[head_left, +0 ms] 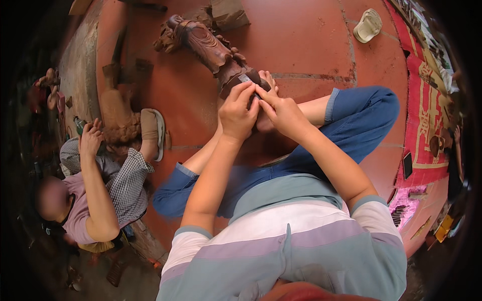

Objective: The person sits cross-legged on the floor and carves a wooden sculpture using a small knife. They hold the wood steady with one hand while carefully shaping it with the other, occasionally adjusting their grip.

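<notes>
A dark reddish-brown carved wooden statue of a robed figure lies on the floor ahead of me, its base end towards me between my bare feet. At that base my left hand and my right hand come together, fingertips almost touching. Both are closed in a pinch, thumbs close to each other. A small pale grey patch shows on the base just beyond my left fingertips; whether it is loose or stuck on, I cannot make out. Something dark and small between the fingertips is mostly hidden by them.
Left of me, another person sits by a lighter carved wooden piece. Wood blocks lie beyond the statue. A pale shoe rests on the red tile floor. On the right are a red patterned mat and a phone.
</notes>
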The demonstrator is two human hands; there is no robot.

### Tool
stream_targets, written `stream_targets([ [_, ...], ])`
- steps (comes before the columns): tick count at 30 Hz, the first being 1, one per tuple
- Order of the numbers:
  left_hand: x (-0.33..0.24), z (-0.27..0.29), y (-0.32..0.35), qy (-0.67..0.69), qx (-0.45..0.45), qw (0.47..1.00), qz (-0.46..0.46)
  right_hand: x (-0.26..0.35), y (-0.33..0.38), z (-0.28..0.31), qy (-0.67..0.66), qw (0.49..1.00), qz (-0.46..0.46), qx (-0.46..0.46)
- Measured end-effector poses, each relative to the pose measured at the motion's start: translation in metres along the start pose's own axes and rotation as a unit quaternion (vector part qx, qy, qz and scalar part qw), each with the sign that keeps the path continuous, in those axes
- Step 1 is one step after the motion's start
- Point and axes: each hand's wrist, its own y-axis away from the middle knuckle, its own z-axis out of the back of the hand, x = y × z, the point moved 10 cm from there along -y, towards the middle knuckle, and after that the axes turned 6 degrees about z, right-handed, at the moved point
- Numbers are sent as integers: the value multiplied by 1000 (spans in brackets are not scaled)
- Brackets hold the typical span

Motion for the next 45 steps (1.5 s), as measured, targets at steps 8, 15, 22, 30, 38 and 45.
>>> stream_targets([
  [8, -8, 4, 1, 31, 15, 999, 34, 0, 2, 7, -41, 997, -38, 54],
  [15, 2, -14, 21, -3, 32, 999, 7, 0, 16, 6, 45, 992, 114, -18],
  [22, -2, -9, 9, 0, 12, 1000, 20, -13, 6, 2, -15, 999, 38, -14],
  [30, -13, -1, -7, 25, 23, 998, 47, -9, -4, 22, -40, 999, 12, -17],
  [38, -6, -6, 6, 17, 19, 999, 29, -4, 3, 16, -29, 999, 30, 9],
  [45, -1, -18, 29, 6, 46, 998, 35, -1, 15, 8, 14, 997, 72, -17],
])
